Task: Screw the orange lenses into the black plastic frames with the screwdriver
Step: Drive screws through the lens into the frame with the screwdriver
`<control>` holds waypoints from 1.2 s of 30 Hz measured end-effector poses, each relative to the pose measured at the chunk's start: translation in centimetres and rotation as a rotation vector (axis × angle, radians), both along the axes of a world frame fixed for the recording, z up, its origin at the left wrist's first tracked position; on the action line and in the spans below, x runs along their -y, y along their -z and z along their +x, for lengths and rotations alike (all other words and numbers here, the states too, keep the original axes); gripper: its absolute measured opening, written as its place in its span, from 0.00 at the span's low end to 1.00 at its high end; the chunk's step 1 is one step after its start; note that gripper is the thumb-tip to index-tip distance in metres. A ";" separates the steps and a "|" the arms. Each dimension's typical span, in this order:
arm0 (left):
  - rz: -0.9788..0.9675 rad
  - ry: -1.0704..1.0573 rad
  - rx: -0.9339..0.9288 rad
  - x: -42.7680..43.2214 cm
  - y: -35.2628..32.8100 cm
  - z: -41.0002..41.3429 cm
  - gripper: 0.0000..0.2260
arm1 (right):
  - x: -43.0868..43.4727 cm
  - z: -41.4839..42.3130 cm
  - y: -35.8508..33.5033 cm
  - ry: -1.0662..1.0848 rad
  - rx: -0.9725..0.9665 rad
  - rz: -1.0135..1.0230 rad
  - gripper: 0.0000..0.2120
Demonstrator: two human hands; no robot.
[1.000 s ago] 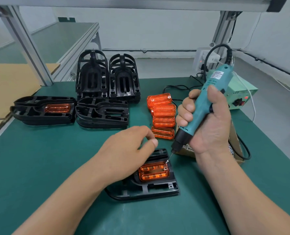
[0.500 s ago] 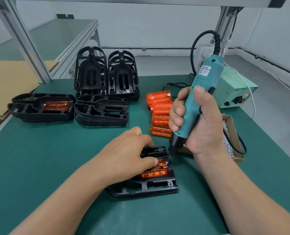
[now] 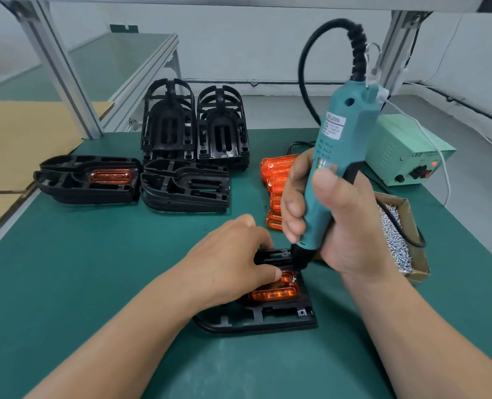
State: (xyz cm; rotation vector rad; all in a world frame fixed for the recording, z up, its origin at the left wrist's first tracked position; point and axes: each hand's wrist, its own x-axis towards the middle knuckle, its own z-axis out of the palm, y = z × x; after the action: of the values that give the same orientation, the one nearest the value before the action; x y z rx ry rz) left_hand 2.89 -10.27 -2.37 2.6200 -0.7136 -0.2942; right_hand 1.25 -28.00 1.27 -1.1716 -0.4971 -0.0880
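Note:
A black plastic frame [image 3: 267,319] lies on the green mat in front of me with an orange lens [image 3: 279,292] seated in it. My left hand [image 3: 233,263] rests on the frame, its thumb pressing the lens's top edge. My right hand [image 3: 334,223] grips the teal electric screwdriver [image 3: 339,145] almost upright. Its bit touches a screw at the lens's upper right corner. Loose orange lenses [image 3: 276,171] sit in a row behind my hands, partly hidden by my right fingers.
Stacks of black frames [image 3: 193,125] stand at the back; one frame with a lens [image 3: 89,180] and another pile [image 3: 185,187] lie left. A cardboard box of screws [image 3: 397,240] sits right, beside the green power unit [image 3: 406,156]. Aluminium posts rise at the back.
My left hand came down from above the frame onto the lens. The screwdriver swung more upright and its bit dropped onto the screw at the lens corner.

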 end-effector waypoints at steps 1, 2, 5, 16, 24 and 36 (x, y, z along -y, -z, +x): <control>-0.002 0.001 -0.006 0.0 -0.1 0.0 0.16 | -0.2 -0.1 0.0 0.003 0.017 -0.034 0.21; -0.007 0.002 -0.011 0.0 -0.2 0.0 0.16 | -0.4 -0.2 0.1 0.008 0.028 -0.063 0.22; -0.037 0.006 -0.023 0.0 -0.4 0.0 0.15 | -0.6 -0.4 0.2 -0.029 0.034 -0.084 0.24; -0.007 -0.004 -0.008 0.1 -0.1 0.0 0.14 | -0.2 -0.7 0.8 0.059 0.038 -0.041 0.25; -0.010 -0.002 -0.008 0.1 0.0 0.1 0.14 | -0.2 -0.6 0.9 0.095 0.058 -0.055 0.25; -0.039 -0.003 -0.030 0.3 -0.7 -0.2 0.13 | -0.9 -0.4 1.7 -0.008 0.037 -0.053 0.25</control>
State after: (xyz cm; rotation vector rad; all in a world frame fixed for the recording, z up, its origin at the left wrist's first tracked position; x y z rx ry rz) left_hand 2.71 -10.53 -1.72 2.5740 -0.6986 -0.3145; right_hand 0.87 -27.14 -0.46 -1.2216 -0.5394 -0.0905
